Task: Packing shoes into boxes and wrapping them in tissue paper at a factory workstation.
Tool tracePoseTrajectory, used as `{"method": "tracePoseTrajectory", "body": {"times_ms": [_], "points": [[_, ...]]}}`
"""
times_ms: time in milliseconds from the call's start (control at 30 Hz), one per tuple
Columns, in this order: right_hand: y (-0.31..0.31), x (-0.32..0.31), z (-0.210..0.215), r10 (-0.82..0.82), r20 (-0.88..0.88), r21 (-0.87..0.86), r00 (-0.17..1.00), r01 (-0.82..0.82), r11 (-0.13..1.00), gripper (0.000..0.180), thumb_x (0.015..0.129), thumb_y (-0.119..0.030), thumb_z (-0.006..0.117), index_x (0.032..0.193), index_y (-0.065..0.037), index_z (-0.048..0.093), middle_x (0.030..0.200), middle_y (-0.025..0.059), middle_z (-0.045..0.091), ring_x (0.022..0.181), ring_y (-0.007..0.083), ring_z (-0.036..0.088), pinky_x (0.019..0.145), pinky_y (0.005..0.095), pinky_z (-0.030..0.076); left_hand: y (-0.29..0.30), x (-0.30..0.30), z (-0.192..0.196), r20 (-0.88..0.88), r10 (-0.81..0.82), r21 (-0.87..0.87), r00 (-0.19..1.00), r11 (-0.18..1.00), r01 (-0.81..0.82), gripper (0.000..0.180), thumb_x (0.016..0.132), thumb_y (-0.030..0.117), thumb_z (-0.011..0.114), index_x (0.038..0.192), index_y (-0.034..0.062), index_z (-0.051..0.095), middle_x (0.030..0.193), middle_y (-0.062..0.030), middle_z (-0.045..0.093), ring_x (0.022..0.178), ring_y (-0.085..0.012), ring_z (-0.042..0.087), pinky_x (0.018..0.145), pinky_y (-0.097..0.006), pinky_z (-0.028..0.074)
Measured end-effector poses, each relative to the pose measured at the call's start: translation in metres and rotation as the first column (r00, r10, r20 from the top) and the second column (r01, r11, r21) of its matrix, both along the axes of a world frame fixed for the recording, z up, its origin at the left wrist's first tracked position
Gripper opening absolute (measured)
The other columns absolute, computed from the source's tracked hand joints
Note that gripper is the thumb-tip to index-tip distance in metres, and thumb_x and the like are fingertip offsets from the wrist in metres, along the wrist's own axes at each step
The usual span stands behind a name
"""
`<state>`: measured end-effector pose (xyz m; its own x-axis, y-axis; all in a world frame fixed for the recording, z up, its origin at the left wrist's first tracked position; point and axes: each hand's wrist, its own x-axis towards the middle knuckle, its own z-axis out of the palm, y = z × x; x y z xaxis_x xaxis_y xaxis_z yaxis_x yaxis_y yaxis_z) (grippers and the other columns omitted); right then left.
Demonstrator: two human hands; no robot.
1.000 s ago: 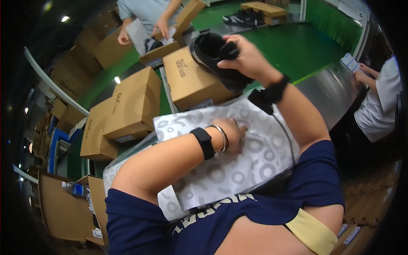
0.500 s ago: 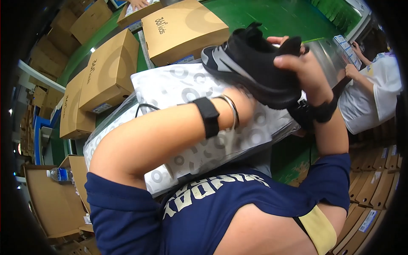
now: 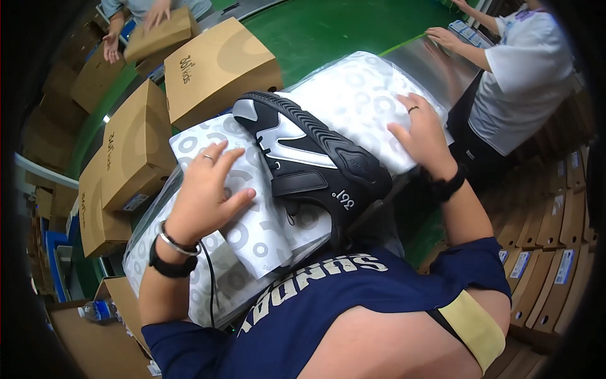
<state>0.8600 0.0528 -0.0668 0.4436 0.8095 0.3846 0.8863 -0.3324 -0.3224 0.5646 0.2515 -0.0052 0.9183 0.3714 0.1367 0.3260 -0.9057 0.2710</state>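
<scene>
A black sneaker (image 3: 315,161) with a silver-grey toe, a white side panel and a strap lies on its side, its ridged sole turned up and away. Under it are sheets of white tissue paper (image 3: 353,82) printed with grey rings. My left hand (image 3: 211,189) is over the left part of the paper, beside the shoe, its fingers apart and nothing gripped. On the paper's far right part my right hand (image 3: 420,132) rests with spread fingers, apart from the shoe.
Brown cardboard shoe boxes (image 3: 218,72) stand at the upper left on a green work surface (image 3: 334,31). A co-worker (image 3: 161,16) handles a box at the far left; another person (image 3: 524,69) stands at the right. Rows of boxes (image 3: 536,265) line the lower right.
The sneaker has left my right hand and lies on the paper. My left hand has moved left, and my right hand now rests on the paper, which spreads farther right.
</scene>
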Motion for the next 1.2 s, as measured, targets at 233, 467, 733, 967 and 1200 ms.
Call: {"method": "tracePoseTrajectory", "body": {"times_ms": [233, 467, 733, 967, 1200], "points": [[-0.016, 0.02, -0.003, 0.316, -0.344, 0.051, 0.884, -0.319, 0.946, 0.071, 0.057, -0.022, 0.074, 0.118, -0.001, 0.046, 0.121, 0.0201, 0.045, 0.114, 0.0317, 0.041, 0.094, 0.0379, 0.033, 0.006, 0.001, -0.018, -0.053, -0.017, -0.004, 0.998, 1.0, 0.017, 0.047, 0.07, 0.03, 0.061, 0.11, 0.0064, 0.053, 0.121, -0.0205, 0.045, 0.117, -0.0389, 0.033, 0.098, -0.044, 0.024], [-0.011, 0.022, -0.021, 0.55, 0.089, -0.287, 0.831, -0.507, 0.813, 0.038, 0.059, -0.011, 0.066, 0.096, -0.007, 0.059, 0.112, 0.0087, 0.055, 0.103, 0.0268, 0.05, 0.085, 0.0341, 0.039, 0.007, 0.004, -0.017, -0.05, -0.051, -0.02, 0.997, 0.999, 0.05, 0.042, 0.07, 0.03, 0.06, 0.107, 0.0102, 0.056, 0.122, -0.0208, 0.044, 0.118, -0.0399, 0.033, 0.099, -0.044, 0.023], [0.029, 0.068, 0.022, 0.181, -0.504, -0.322, 0.845, -0.378, 0.868, 0.012, 0.08, -0.016, 0.054, 0.078, -0.005, 0.053, 0.061, 0.004, 0.051, 0.059, 0.0136, 0.048, 0.055, 0.0284, 0.04, 0.004, 0.014, 0.014, -0.102, -0.114, -0.051, 0.988, 0.993, 0.11, 0.042, 0.073, 0.029, 0.061, 0.107, 0.0054, 0.053, 0.114, -0.0194, 0.05, 0.109, -0.0364, 0.044, 0.092, -0.041, 0.033], [0.066, 0.075, 0.071, 0.252, -0.517, -0.496, 0.818, -0.526, 0.691, 0.017, 0.08, -0.019, 0.054, 0.084, -0.003, 0.053, 0.074, 0.0034, 0.055, 0.069, 0.0131, 0.051, 0.063, 0.0268, 0.042, -0.021, 0.05, 0.044, 0.018, -0.122, -0.242, 0.992, 0.962, 0.123, 0.046, 0.075, 0.021, 0.063, 0.114, 0.0032, 0.048, 0.109, -0.0161, 0.054, 0.099, -0.0285, 0.052, 0.085, -0.033, 0.041], [0.029, 0.079, 0.076, 0.174, -0.03, -0.377, 0.984, -0.173, 0.91, 0.048, 0.074, -0.033, 0.061, 0.105, 0.003, 0.052, 0.1, 0.0198, 0.057, 0.094, 0.0283, 0.054, 0.081, 0.0322, 0.041, -0.02, 0.088, 0.065, -0.219, -0.327, -0.083, 0.919, 0.945, 0.316, 0.056, 0.072, 0.026, 0.066, 0.117, 0.0028, 0.044, 0.111, -0.02, 0.05, 0.102, -0.0329, 0.048, 0.088, -0.037, 0.039]]}}
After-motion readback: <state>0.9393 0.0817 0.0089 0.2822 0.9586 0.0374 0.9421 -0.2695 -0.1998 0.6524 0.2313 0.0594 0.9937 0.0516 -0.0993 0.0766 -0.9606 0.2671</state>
